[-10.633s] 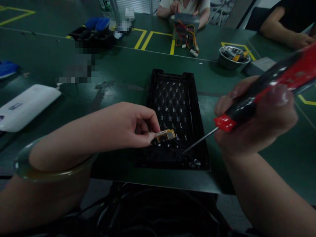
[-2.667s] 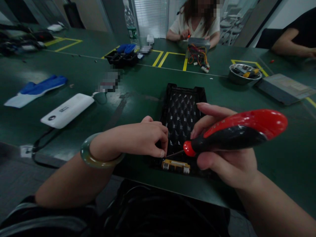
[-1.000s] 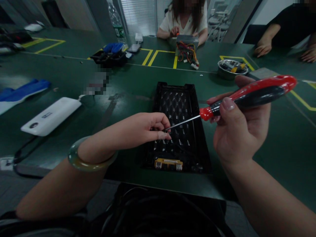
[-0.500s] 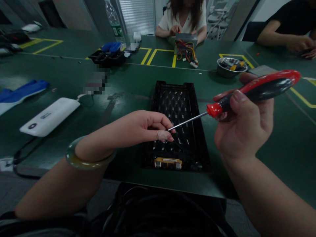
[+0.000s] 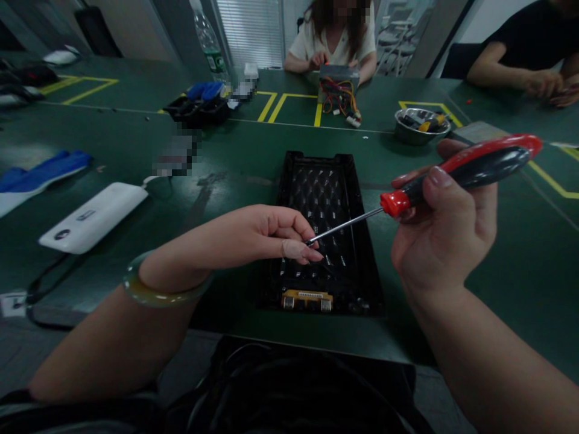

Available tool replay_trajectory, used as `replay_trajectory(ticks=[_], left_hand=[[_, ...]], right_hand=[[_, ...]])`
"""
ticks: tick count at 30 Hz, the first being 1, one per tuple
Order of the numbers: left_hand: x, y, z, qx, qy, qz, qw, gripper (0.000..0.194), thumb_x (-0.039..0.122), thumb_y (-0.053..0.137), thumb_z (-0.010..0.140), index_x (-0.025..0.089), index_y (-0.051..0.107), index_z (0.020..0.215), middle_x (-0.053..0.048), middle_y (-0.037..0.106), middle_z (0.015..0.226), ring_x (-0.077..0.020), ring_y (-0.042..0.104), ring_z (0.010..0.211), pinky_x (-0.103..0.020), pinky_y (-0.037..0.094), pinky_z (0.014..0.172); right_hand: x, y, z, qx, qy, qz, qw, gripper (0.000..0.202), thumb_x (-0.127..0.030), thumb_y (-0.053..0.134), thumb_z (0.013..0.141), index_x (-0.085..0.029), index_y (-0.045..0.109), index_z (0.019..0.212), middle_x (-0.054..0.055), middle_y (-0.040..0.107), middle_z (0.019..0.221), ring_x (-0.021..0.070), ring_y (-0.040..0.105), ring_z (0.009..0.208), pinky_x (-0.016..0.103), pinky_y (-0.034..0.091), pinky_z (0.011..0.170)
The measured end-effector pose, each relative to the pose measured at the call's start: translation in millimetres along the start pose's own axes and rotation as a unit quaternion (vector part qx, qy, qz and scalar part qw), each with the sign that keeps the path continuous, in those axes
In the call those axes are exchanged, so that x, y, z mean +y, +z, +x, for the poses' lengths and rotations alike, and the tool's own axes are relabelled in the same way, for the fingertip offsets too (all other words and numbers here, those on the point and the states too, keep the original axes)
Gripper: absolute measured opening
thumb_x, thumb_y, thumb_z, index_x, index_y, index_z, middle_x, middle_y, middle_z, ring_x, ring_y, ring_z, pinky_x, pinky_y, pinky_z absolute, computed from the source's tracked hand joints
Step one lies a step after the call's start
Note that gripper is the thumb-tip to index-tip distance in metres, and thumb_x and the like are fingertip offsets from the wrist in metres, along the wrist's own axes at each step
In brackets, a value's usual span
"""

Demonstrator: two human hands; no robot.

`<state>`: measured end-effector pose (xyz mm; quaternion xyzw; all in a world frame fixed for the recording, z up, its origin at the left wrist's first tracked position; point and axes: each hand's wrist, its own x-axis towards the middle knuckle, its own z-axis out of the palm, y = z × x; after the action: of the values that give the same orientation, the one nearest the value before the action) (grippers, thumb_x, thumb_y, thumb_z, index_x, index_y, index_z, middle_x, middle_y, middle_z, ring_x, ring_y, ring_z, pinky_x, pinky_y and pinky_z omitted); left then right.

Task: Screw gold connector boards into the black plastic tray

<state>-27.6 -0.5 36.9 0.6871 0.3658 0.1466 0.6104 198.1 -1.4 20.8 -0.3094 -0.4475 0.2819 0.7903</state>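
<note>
My right hand is wrapped round the red and black handle of a screwdriver. The metal shaft slants down to the left. Its tip lies between the thumb and bent fingers of my left hand, which are closed on it; whether a small part sits at the tip I cannot tell. Both hands are above a black rectangular casing with a bumpy patterned inside. At the casing's near end is a yellowish circuit board with a white connector and metal ports. My left forearm partly covers the casing's left edge.
A white power bank with a cable and a blue-white glove lie left. Farther back are a black tray, a bottle and a metal bowl of parts. Across the table, one person handles a wired metal box; another sits right.
The view has shifted slightly. My left thumb and fingers have moved a little around the screwdriver tip; my right hand keeps its hold on the handle.
</note>
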Motion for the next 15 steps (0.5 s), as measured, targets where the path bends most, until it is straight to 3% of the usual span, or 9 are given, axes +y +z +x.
replay_trajectory(ticks=[9, 15], left_hand=[[5.5, -0.8, 2.4, 0.030, 0.000, 0.052, 0.998, 0.020, 0.031, 0.055, 0.101, 0.017, 0.069, 0.099, -0.006, 0.081, 0.098, -0.0179, 0.076, 0.094, -0.034, 0.058, 0.092], [-5.4, -2.7, 9.9, 0.047, 0.009, 0.060, 0.997, 0.022, 0.035, 0.059, 0.100, 0.017, 0.071, 0.104, -0.004, 0.080, 0.104, -0.0168, 0.074, 0.098, -0.032, 0.057, 0.092]], right_hand=[[-1.1, 1.5, -1.9, 0.005, 0.007, 0.002, 1.000, 0.028, -0.019, 0.068, 0.079, -0.020, 0.061, 0.106, -0.004, 0.065, 0.076, 0.0100, 0.066, 0.066, 0.020, 0.040, 0.046], [1.6, -1.0, -6.8, -0.023, -0.030, -0.041, 0.998, 0.024, -0.022, 0.069, 0.085, -0.026, 0.063, 0.107, -0.004, 0.061, 0.083, 0.0124, 0.068, 0.073, 0.022, 0.047, 0.051]])
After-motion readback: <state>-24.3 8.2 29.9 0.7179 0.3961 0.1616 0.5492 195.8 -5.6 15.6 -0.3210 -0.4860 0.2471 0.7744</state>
